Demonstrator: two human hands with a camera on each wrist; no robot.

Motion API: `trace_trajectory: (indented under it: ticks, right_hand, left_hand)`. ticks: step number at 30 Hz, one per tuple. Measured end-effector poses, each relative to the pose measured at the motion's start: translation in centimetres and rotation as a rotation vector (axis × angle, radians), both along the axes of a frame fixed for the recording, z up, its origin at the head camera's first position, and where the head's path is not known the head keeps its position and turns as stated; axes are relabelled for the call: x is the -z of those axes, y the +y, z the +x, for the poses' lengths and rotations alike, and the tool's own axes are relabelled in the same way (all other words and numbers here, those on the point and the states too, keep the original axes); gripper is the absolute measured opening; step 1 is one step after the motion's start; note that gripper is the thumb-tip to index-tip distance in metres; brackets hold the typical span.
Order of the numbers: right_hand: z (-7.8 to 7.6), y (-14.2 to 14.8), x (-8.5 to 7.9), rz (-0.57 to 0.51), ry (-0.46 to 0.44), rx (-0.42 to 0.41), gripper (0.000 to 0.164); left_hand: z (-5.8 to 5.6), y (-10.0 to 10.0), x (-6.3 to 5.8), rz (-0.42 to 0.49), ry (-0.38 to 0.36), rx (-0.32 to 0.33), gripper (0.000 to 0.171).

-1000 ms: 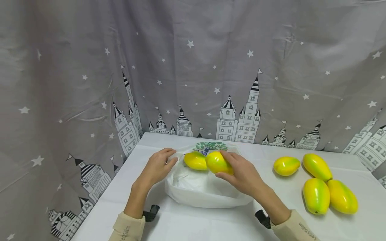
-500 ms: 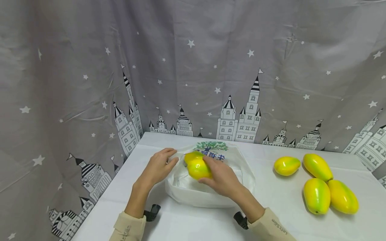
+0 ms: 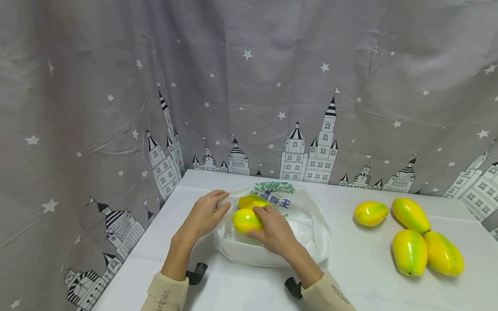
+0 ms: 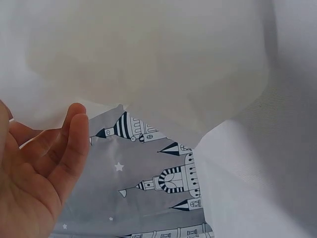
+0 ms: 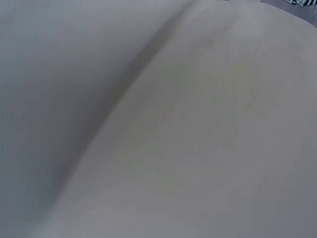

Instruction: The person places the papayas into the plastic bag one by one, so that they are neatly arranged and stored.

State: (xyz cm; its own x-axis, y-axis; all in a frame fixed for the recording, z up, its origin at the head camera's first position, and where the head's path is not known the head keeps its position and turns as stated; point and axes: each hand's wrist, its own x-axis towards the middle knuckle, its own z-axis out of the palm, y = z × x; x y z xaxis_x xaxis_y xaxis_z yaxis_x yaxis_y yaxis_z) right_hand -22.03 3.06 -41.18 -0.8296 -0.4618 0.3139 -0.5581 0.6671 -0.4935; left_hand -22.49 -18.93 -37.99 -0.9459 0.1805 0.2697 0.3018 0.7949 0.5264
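A white plastic bag [image 3: 268, 257] with a green tree print lies with its mouth spread wide on the table. One yellow-green mango [image 3: 249, 201] rests inside, toward its back left. My right hand [image 3: 275, 231] reaches over the mouth and grips a second mango [image 3: 247, 221], just in front of the first. At the bag's left rim is my left hand [image 3: 204, 214], fingers loosely bent, thumb and forefinger apart. In the left wrist view the left hand [image 4: 44, 173] is beside the bag wall [image 4: 148, 59]; contact is unclear. Only bag and cloth fill the right wrist view.
Several more mangoes lie to the right on the white table [image 3: 350, 276]: one alone [image 3: 371, 213] and a cluster touching each other [image 3: 410, 252]. A grey curtain [image 3: 249, 86] with castle prints hangs behind and to the left.
My right hand has carried its mango leftward and slightly down over the bag, in front of the mango inside. My left hand has stayed in place.
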Motion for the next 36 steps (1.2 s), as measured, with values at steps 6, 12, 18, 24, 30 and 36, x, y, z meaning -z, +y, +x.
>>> trace_trajectory:
  ticks: [6, 12, 18, 24, 30, 36]
  right_hand:
    - [-0.4, -0.7, 0.7, -0.015, -0.008, 0.027, 0.063]
    - [-0.7, -1.2, 1.1, 0.023, -0.014, 0.058, 0.063]
    - [-0.6, -1.5, 1.3, 0.081, -0.024, 0.091, 0.063]
    - [-0.5, -1.7, 1.5, 0.085, -0.04, 0.108, 0.063]
    - [-0.4, -1.8, 1.6, 0.086, -0.036, 0.114, 0.063]
    - [-0.3, -1.7, 1.6, 0.09, -0.034, 0.117, 0.065]
  left_hand:
    - [-0.1, -0.1, 0.0, -0.003, -0.005, 0.005, 0.04]
    - [-0.1, -0.1, 0.1, 0.003, 0.001, 0.012, 0.04]
    - [-0.1, 0.0, 0.0, -0.001, -0.001, 0.011, 0.04]
    - [0.0, 0.0, -0.1, -0.004, 0.002, 0.005, 0.039]
    - [0.1, 0.0, -0.1, -0.004, -0.005, 0.001, 0.04]
    - [0.1, 0.0, 0.0, -0.002, -0.005, 0.002, 0.04]
